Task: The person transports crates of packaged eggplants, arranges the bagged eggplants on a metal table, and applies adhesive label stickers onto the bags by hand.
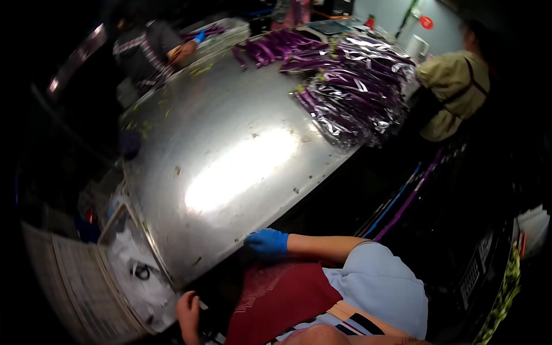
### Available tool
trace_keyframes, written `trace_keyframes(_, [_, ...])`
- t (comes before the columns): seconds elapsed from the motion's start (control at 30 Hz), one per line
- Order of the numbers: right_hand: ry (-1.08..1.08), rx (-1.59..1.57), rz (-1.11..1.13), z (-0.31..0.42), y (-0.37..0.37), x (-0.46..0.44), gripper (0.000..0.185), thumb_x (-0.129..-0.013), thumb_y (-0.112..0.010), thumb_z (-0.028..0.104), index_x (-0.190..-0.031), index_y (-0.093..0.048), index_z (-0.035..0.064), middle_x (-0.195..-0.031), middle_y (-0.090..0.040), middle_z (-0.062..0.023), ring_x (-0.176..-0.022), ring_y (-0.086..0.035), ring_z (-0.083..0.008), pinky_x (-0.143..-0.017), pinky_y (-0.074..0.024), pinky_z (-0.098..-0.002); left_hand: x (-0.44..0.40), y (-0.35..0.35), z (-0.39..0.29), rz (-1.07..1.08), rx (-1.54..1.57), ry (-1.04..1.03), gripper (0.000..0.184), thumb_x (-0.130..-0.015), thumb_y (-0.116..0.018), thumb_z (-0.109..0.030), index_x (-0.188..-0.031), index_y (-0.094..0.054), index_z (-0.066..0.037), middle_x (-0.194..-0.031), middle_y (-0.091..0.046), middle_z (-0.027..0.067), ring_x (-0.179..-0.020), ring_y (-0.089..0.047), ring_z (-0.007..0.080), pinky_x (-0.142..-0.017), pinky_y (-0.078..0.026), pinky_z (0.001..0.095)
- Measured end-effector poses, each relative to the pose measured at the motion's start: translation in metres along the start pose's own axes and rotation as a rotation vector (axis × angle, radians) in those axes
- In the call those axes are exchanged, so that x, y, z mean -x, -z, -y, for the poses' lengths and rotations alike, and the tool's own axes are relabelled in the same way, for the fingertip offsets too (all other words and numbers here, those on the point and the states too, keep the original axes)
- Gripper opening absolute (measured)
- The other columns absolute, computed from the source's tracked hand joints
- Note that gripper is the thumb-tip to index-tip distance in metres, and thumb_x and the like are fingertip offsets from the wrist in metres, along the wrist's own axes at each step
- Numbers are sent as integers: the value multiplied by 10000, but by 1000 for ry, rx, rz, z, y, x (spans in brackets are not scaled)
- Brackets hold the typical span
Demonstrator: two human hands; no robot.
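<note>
Brushed metal covers the middle of the head view: a work table (218, 123), its near edge slanting from the lower left up toward the right. Bagged eggplants (365, 95) lie heaped at its upper right, their long axes running mostly left to right with a slight downward tilt; the green stem ends that show point left. Loose eggplants (270, 49) lie beside them at upper centre, well apart from both hands. The right hand (266, 241), in a blue glove, is at the table's near edge at lower centre, its fingers curled in; whether it grips anything cannot be told. The left hand (188, 313), bare, is at the lower left near a bin (150, 236) of white plastic (129, 253), whose long axis runs from upper left to lower right. A pale bit shows by its fingers, but I cannot tell if it is held. One co-worker (152, 49) stands at upper left by a crate (233, 35), another (454, 77) at upper right.
</note>
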State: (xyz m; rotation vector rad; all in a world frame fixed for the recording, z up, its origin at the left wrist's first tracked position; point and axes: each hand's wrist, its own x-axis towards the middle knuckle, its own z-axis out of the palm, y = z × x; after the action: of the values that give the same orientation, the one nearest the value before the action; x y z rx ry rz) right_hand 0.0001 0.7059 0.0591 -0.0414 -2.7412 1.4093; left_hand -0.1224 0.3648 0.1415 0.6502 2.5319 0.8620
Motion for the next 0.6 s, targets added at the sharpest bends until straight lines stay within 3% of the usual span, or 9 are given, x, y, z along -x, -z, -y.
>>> trace_keyframes(0.2, [-205, -251, -267, -29, 38, -4, 260, -803, -481, 202, -997, -560, 47, -915, -596, -142, -841, -576, -297, -779, -447, -357, -70, -52, -64, 358, -105, -314, 252, -751, -603, -137, -976, -578, -25, -856, -593, 148, -775, -583, 264, -691, -447, 323])
trace_keyframes(0.33, [-143, -229, -337, -31, 0, 32, 219, -814, -490, 182, -950, -570, 30, -897, -592, -153, -833, -575, -292, -732, -459, -349, -118, -71, -91, 503, -177, -393, 228, -760, -592, -120, -968, -580, -29, -847, -590, 147, -784, -571, 272, -699, -437, 338])
trace_keyframes(0.37, [-173, -352, -325, -32, -11, 47, 226, -810, -497, 179, -958, -569, 24, -919, -592, -150, -852, -571, -290, -744, -455, -349, -132, -80, -96, 526, -167, -421, 222, -761, -589, -113, -967, -580, -30, -839, -591, 145, -776, -570, 272, -700, -437, 342])
trace_keyframes(0.5, [-636, -524, -536, -49, -58, 133, 248, -812, -489, 190, -974, -567, 19, -956, -587, -145, -858, -572, -288, -776, -444, -350, -166, -112, -98, 502, -222, -690, 364, -750, -600, -135, -1095, -520, -53, -1077, -522, 162, -998, -497, 310, -835, -390, 370])
trace_keyframes(0.6, [-1074, -269, -633, -53, -96, 210, 259, -799, -498, 229, -942, -571, 26, -932, -583, -168, -849, -569, -302, -756, -444, -364, -165, -139, -96, 496, -439, -914, 538, -714, -634, -202, -1201, -439, -82, -1282, -348, 186, -1188, -318, 359, -957, -259, 454])
